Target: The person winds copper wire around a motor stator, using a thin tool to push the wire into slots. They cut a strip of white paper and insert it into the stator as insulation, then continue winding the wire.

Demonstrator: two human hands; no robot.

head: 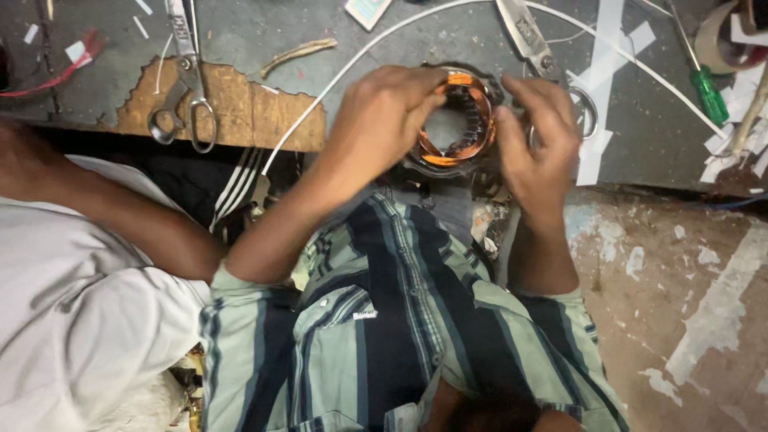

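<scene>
Worn grey bench point(264, 36) carries scissors point(186, 80), screwdriver point(707, 90).

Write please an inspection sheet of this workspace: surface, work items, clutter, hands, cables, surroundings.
Surface: grey bench top, its covering torn away at the edge so bare wood shows.
Work items: ring-shaped motor stator with orange copper windings, at the bench edge.
Clutter: scissors, second pair of scissors, green-handled screwdriver, tape roll, white paper strips.
Hands: left hand grips the stator's left rim; right hand touches its right side.
Cables: white cable arcs across the bench; red wire at left.
Surroundings: worn concrete floor; another person's arm, white sleeve, at left.
</scene>
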